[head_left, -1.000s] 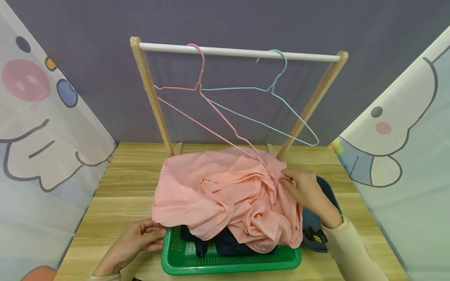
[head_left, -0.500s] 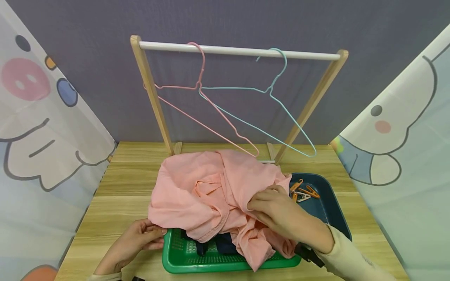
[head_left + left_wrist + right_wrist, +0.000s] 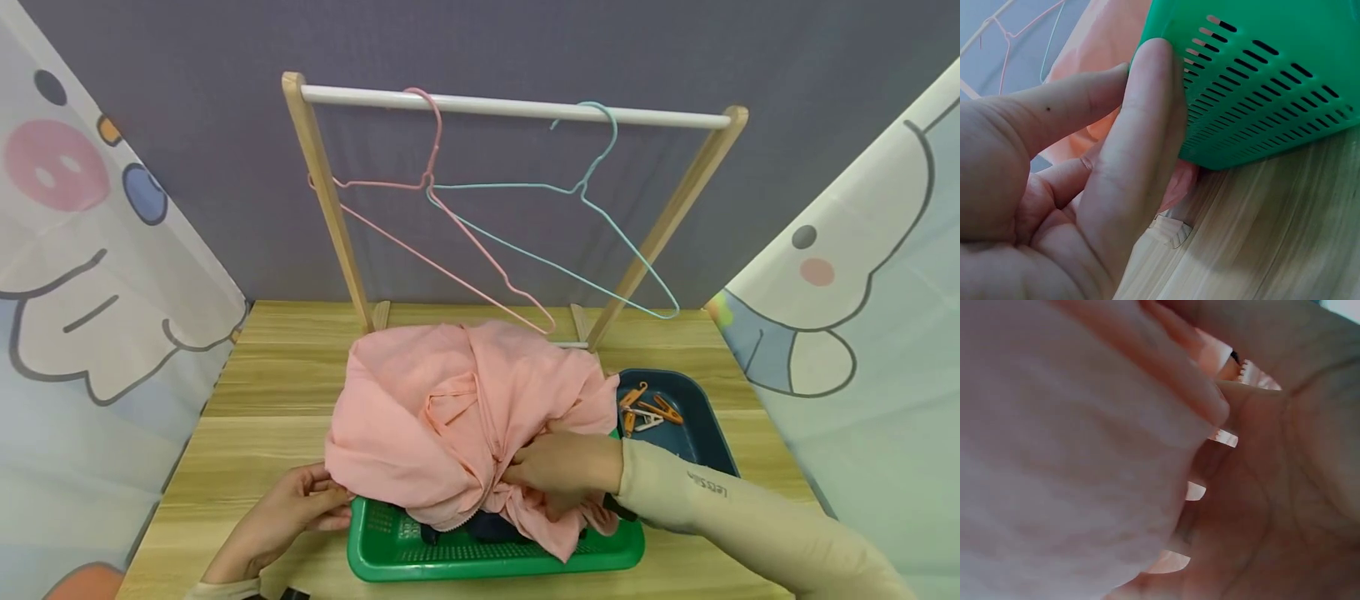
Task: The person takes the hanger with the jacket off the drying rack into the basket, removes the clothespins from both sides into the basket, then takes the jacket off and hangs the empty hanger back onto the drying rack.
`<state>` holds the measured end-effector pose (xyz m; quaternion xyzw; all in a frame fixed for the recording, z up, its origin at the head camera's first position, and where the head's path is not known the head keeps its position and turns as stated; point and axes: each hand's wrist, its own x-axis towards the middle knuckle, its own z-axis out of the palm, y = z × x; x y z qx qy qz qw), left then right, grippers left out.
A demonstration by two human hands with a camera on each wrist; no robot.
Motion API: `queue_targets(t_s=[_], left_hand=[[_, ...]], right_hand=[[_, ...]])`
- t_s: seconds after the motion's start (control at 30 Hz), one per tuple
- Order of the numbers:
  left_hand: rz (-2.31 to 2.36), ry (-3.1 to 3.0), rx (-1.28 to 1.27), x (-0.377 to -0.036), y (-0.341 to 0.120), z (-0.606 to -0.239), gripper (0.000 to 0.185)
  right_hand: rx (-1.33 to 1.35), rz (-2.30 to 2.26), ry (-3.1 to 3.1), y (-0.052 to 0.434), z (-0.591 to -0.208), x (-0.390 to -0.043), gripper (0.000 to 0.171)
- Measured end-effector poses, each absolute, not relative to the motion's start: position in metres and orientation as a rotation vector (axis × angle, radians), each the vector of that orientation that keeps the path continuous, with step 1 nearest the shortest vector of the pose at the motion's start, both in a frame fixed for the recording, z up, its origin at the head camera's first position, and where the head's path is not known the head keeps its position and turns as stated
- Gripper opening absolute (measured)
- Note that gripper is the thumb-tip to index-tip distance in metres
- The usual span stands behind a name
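A pink zip-up jacket (image 3: 420, 450) lies heaped over the green basket (image 3: 495, 571), which has slotted walls. My left hand (image 3: 288, 517) pinches the basket's left rim; in the left wrist view the thumb sits at the rim and the fingers lie along the outer wall (image 3: 1272, 81). The right hand (image 3: 562, 467) grips the jacket near its zip, toward the front right, with cloth bunched around the fingers. In the right wrist view, pale pink cloth (image 3: 1072, 462) fills the left side against the palm. Dark navy cloth (image 3: 495, 527) shows underneath the jacket.
Behind the basket stands a wooden rack with a white rail (image 3: 510, 107). A pink hanger (image 3: 465, 233) and a light blue hanger (image 3: 622, 233) hang from it. At the right, a dark blue tray (image 3: 697, 417) holds several orange and white clothes pegs (image 3: 663, 410).
The right hand has moved from the jacket's far right edge toward the front middle, folding cloth over and uncovering the tray. The left hand stays at the basket rim.
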<state>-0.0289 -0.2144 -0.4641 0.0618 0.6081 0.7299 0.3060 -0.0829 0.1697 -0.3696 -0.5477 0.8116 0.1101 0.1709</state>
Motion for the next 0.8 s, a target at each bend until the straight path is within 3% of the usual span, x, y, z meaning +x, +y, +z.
queue_targets(t_s=[0.23, 0.5, 0.67, 0.8], left_hand=[[1.937, 1.621, 0.131, -0.028, -0.214, -0.464, 0.031], [1.935, 1.625, 0.129, -0.028, -0.217, -0.462, 0.023], [1.952, 1.619, 0.138, -0.029, -0.217, -0.463, 0.022], [1.951, 1.605, 0.140, -0.029, -0.214, -0.463, 0.023]], right_hand=[[-1.527, 0.289, 2.245, 0.165, -0.348, -0.085, 0.032], [-1.531, 0.309, 2.490, 0.138, -0.293, -0.099, 0.005], [-1.678, 0.406, 2.704, 0.090, -0.291, -0.131, 0.015], [-1.612, 0.449, 2.686, 0.040, -0.297, -0.161, 0.022]])
